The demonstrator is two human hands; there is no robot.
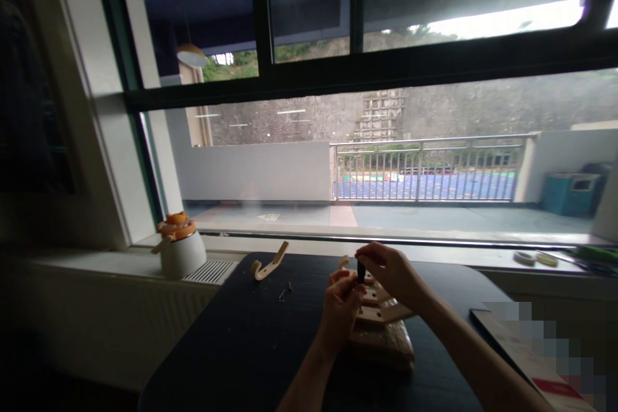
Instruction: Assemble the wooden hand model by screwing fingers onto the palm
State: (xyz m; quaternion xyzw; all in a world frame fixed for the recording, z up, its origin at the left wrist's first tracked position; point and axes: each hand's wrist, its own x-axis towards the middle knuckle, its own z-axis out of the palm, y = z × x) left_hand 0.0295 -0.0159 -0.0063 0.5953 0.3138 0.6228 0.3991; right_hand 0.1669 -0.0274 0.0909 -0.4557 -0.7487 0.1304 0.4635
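My right hand (392, 272) is closed round the dark handle of a small tool (360, 270) held upright over a wooden part. My left hand (339, 309) is curled beside it, fingers pressed on a light wooden board with holes (381, 312), which rests on a clear plastic bag (389, 344) of parts. All of this sits on the dark table (251, 347). A loose wooden hook (270, 262) lies at the table's far left, with two small screws (284, 291) near it.
A white jar with an orange lid (179, 244) stands on the window sill at left. A paper sheet or booklet (526, 347) lies at the table's right edge. Rolls of tape (533, 259) rest on the sill at right. A large window fills the view behind.
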